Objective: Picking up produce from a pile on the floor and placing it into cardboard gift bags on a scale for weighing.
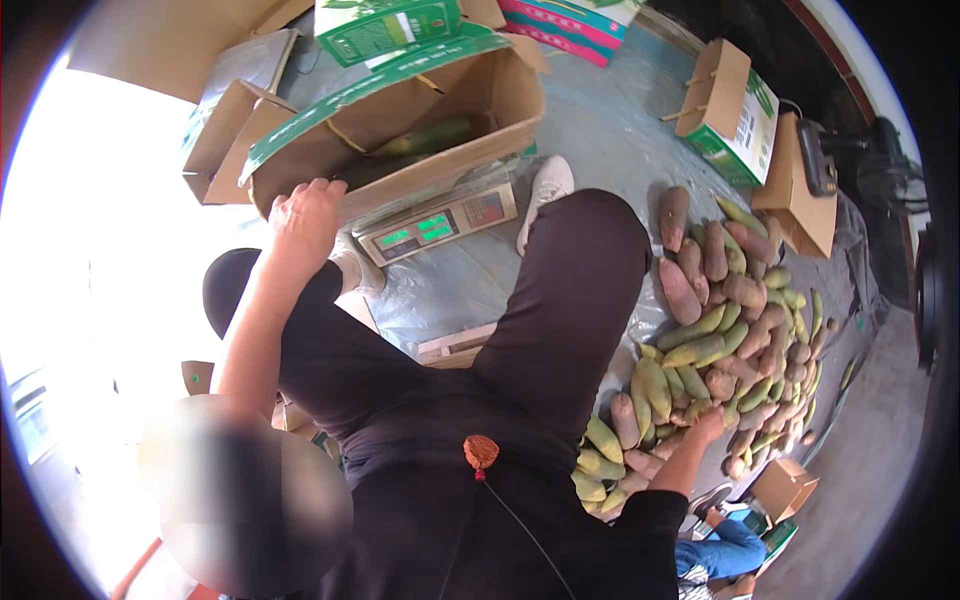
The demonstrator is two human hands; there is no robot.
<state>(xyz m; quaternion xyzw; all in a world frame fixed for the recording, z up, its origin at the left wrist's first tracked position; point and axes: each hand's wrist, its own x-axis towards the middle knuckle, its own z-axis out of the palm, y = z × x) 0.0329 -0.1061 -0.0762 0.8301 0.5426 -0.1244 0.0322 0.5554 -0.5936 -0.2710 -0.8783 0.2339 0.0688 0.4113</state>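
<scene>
My left hand is closed over the near left rim of an open cardboard box, its fingers curled on the edge. Inside the box lies a long green root vegetable. The box rests on a scale with lit green displays. Out to the right, my right hand reaches into a heap of long green and reddish-brown root vegetables. Its fingers look curled among them, and what they hold is too small to make out.
Upright green-and-white cartons stand at the far right, beside a brown carton and a black fan. More boxes crowd the far side. Plastic sheeting covers the floor. Another person in blue jeans is at lower right.
</scene>
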